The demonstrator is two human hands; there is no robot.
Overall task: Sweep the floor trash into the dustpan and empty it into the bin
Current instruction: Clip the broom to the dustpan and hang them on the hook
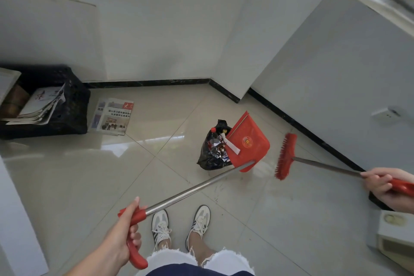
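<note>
The red dustpan (247,143) is held tilted up on its long metal handle, whose curved red end is clenched in the left grip (125,237). Well ahead of that grip and to its right, the pan's open mouth is turned against the top of a black trash bag (212,159) standing on the tiled floor (112,175), and wrappers and a white paper strip are seen at the bag's opening, touching the pan. The red broom (285,155) is grasped by its red handle end in the right grip (383,184); its bristle head is seen ahead and to the left of that grip, just beside the dustpan, low over the floor. A folded newspaper (113,116) lies far forward of the left grip, next to a black crate (71,105) holding papers.
</note>
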